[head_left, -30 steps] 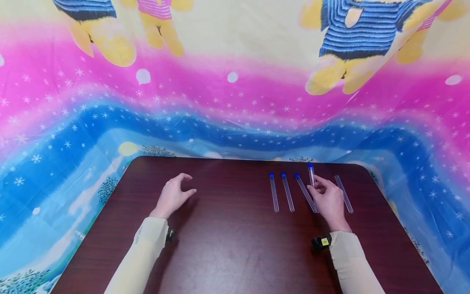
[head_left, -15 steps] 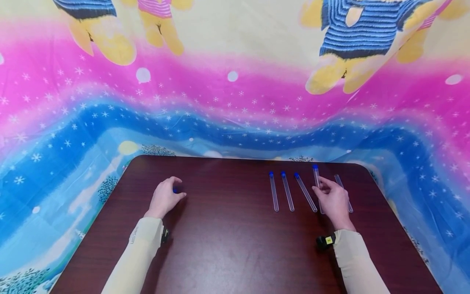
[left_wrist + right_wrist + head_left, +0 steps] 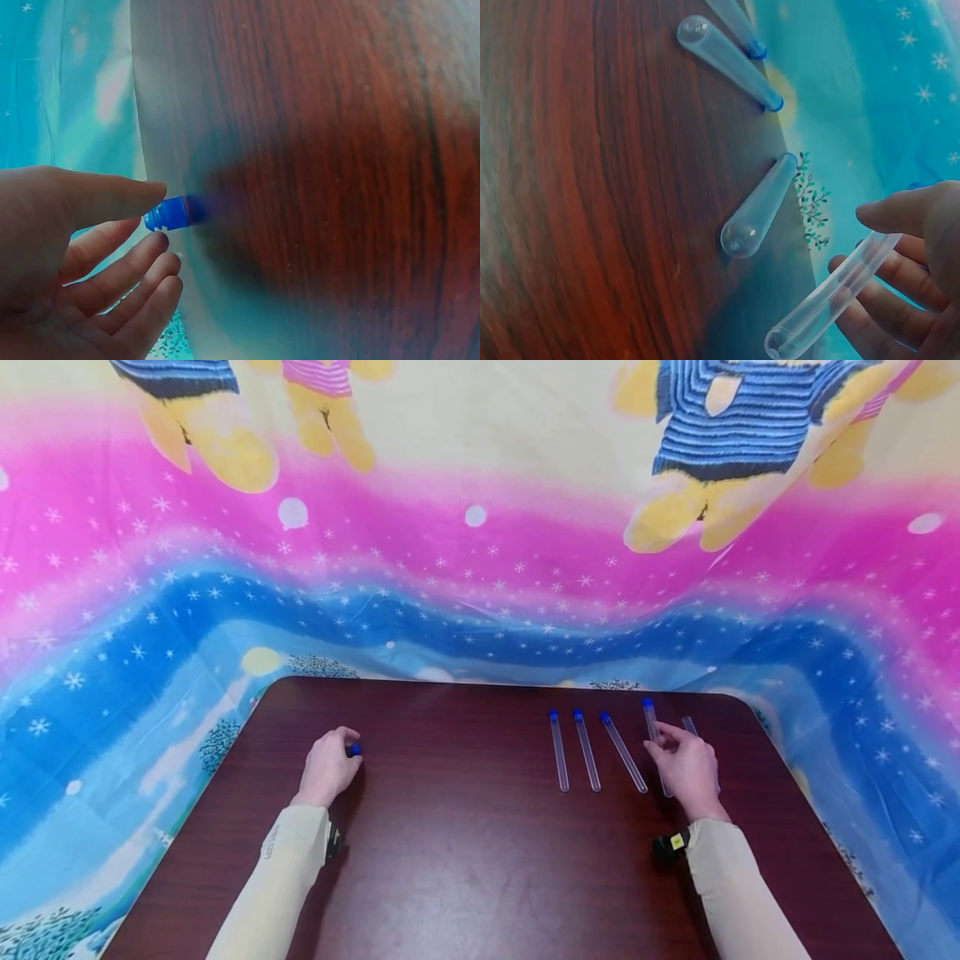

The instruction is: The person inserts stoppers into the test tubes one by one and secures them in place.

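Observation:
My left hand (image 3: 327,768) pinches a small blue cap (image 3: 171,214) between thumb and finger, over the left part of the table. The cap (image 3: 356,749) also shows at the fingertips in the head view. On the right, my right hand (image 3: 686,768) holds a clear test tube (image 3: 832,304) with a blue cap (image 3: 648,702) on its far end. Partly hidden beyond that hand lies a test tube (image 3: 690,725) with no cap on its visible end. Left of it lie three capped test tubes: one (image 3: 560,752), another (image 3: 588,752), and a slanted one (image 3: 624,753).
A dark brown wooden table (image 3: 465,827) with rounded far corners bears everything. A printed cloth (image 3: 465,568) in pink and blue hangs behind it and along both sides.
My left hand has drawn left and slightly closer in, its fingers curling as the blue cap comes into sight. My right hand has shifted slightly right with the capped test tube.

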The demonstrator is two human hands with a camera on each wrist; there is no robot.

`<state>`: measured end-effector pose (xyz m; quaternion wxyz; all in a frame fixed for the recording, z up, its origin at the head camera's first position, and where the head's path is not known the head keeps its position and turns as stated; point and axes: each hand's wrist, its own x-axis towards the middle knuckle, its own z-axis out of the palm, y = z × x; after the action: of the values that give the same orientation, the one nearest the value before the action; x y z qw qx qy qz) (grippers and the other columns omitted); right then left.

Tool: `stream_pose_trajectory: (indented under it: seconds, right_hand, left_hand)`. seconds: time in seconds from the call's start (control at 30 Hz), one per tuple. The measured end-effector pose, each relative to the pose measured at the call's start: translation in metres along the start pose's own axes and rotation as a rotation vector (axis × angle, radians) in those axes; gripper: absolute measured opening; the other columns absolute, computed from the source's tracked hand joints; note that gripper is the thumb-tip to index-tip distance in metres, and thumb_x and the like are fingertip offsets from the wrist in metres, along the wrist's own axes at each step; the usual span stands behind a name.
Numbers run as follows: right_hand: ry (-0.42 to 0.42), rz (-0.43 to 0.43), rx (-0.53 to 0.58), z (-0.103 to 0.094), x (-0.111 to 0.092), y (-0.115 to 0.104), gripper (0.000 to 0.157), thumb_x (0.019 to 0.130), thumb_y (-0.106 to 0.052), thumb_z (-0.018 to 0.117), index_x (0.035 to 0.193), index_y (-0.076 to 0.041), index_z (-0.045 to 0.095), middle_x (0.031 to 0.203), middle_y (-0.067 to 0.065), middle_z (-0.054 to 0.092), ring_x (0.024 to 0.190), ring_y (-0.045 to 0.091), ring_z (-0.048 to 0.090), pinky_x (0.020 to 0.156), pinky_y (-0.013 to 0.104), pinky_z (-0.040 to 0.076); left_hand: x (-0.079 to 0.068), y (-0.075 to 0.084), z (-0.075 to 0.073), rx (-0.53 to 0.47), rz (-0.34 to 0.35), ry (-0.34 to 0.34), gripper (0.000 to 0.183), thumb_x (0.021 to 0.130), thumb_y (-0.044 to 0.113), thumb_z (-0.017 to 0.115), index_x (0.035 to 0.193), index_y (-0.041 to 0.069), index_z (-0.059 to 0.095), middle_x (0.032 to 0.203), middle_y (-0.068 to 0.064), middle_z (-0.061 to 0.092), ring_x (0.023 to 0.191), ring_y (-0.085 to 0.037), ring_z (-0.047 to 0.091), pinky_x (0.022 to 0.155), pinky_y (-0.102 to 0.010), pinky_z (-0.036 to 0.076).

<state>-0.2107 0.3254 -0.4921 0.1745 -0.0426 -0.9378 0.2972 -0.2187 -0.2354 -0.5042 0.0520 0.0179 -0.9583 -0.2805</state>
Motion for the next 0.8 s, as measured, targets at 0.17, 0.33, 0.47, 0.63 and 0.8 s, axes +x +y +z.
stream_pose_trajectory:
  seconds: [0.17,0.33,0.47,0.63,0.8]
  right_hand:
    - [-0.039,0.002,-0.023,0.001,0.006,0.007,0.041,0.094,-0.018,0.075,0.129,0.002,0.067,0.096,0.016,0.072,0.071,0.026,0.064,0.064,0.039,0.050]
    - [-0.074,0.007,-0.040,0.002,0.010,0.012,0.042,0.094,-0.018,0.075,0.129,0.004,0.066,0.094,0.016,0.072,0.068,0.024,0.061,0.061,0.037,0.048]
    - [-0.110,0.024,-0.054,0.003,0.013,0.016,0.043,0.095,-0.019,0.074,0.130,0.004,0.065,0.093,0.015,0.071,0.065,0.023,0.060,0.058,0.037,0.047]
    - [-0.179,0.087,-0.062,0.005,0.016,0.019,0.044,0.096,-0.020,0.073,0.132,0.004,0.064,0.094,0.015,0.070,0.065,0.023,0.059,0.056,0.037,0.047]
    - [-0.191,0.096,-0.074,0.006,0.017,0.021,0.044,0.096,-0.020,0.074,0.130,0.005,0.065,0.094,0.014,0.071,0.069,0.024,0.061,0.059,0.038,0.048]
  left_hand:
    - [0.001,-0.002,0.000,0.017,-0.016,-0.006,0.034,0.090,0.003,0.073,0.122,-0.006,0.065,0.116,-0.025,0.065,0.110,-0.041,0.061,0.098,-0.055,0.047]
    - [0.001,-0.006,0.002,0.024,-0.017,0.003,0.030,0.089,0.003,0.073,0.118,-0.005,0.068,0.109,-0.023,0.069,0.104,-0.039,0.064,0.094,-0.054,0.049]
    - [0.002,-0.007,0.003,0.024,-0.027,0.000,0.028,0.089,0.004,0.073,0.116,-0.005,0.069,0.106,-0.021,0.070,0.101,-0.037,0.064,0.092,-0.053,0.050]
    - [0.003,-0.007,0.003,0.022,-0.032,0.001,0.025,0.090,0.003,0.073,0.113,-0.004,0.070,0.103,-0.019,0.070,0.099,-0.036,0.065,0.090,-0.053,0.050]
    - [0.004,-0.006,0.003,0.013,-0.038,0.010,0.023,0.091,0.006,0.074,0.112,-0.003,0.071,0.101,-0.018,0.071,0.097,-0.035,0.066,0.089,-0.052,0.051]
